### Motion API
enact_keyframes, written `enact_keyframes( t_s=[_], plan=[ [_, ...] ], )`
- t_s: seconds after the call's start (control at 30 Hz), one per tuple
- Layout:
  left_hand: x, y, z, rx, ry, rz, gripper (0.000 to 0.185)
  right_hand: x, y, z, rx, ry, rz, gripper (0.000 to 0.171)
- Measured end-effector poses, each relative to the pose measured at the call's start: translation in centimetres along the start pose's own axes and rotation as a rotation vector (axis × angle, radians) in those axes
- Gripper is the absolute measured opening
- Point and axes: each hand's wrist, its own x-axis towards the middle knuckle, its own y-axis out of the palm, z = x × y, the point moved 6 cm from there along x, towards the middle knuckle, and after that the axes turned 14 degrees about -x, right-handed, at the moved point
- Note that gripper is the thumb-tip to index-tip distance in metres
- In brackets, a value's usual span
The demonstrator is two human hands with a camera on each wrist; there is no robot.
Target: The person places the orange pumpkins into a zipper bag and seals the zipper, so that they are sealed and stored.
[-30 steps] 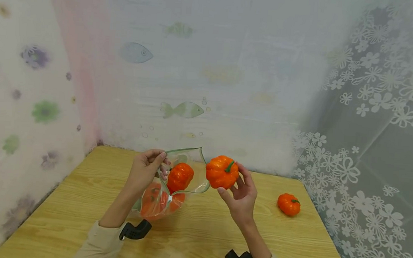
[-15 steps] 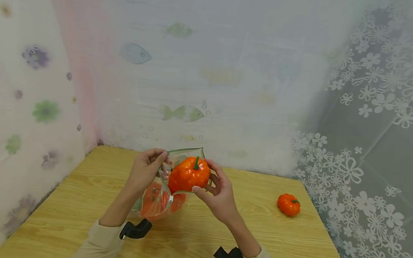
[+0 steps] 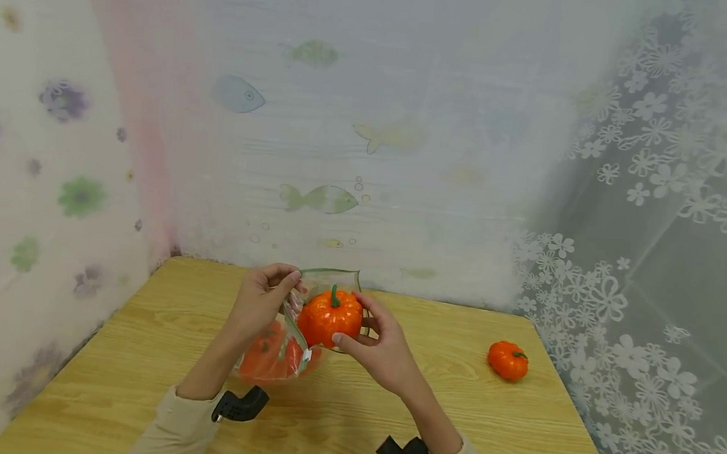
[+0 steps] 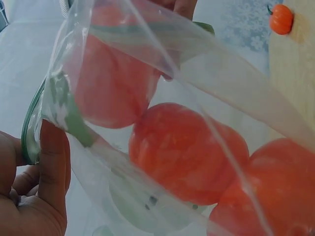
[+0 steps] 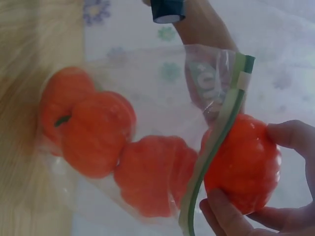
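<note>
My left hand (image 3: pixel 261 306) pinches the upper left edge of a clear zip bag (image 5: pixel 214 142) with a green strip along its mouth. With fingers and thumb, my right hand (image 3: pixel 385 347) grips a small orange pumpkin (image 3: pixel 330 321) by its sides, green stem up. That pumpkin sits in the bag's open mouth, partly behind the strip in the right wrist view. Inside the bag lie other orange pumpkins (image 5: pixel 98 140), bunched toward its bottom; the plastic blurs them. In the left wrist view, one bagged pumpkin (image 4: pixel 182 152) lies just below the held one.
A loose orange pumpkin (image 3: pixel 508 361) lies on the right of the wooden table (image 3: pixel 452 409). A patterned curtain (image 3: pixel 404 188) hangs behind the table, with flowered sheeting on both sides. Each wrist wears a black camera mount (image 3: pixel 240 404).
My right hand has carried its pumpkin leftward from beside the bag into the bag's mouth, then slightly down. The left hand stays on the edge; the bag's mouth has sunk a little.
</note>
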Motion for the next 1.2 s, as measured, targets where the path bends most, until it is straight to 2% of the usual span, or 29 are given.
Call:
enact_keyframes(
  t_s=[0.37,0.57,0.8,1.07,1.2],
  plan=[
    [0.1,0.4,0.0,0.013,-0.002,0.009,0.03,0.8,0.7,-0.4,-0.067,0.0,-0.08,0.075],
    [0.1,0.4,-0.1,0.045,0.003,-0.001,0.03,1.0,0.9,-0.1,-0.099,-0.006,-0.064,0.076],
    [0.2,0.4,-0.4,0.074,0.012,-0.013,0.029,1.5,1.4,0.0,-0.086,-0.017,-0.035,0.075],
    [0.4,-0.2,-0.3,0.033,0.002,-0.027,0.029,0.6,-0.2,-0.3,-0.097,0.041,-0.074,0.074],
    [0.4,-0.2,-0.4,0.03,0.01,-0.02,0.028,0.4,-0.8,-0.4,-0.138,0.051,-0.056,0.071]
  ],
)
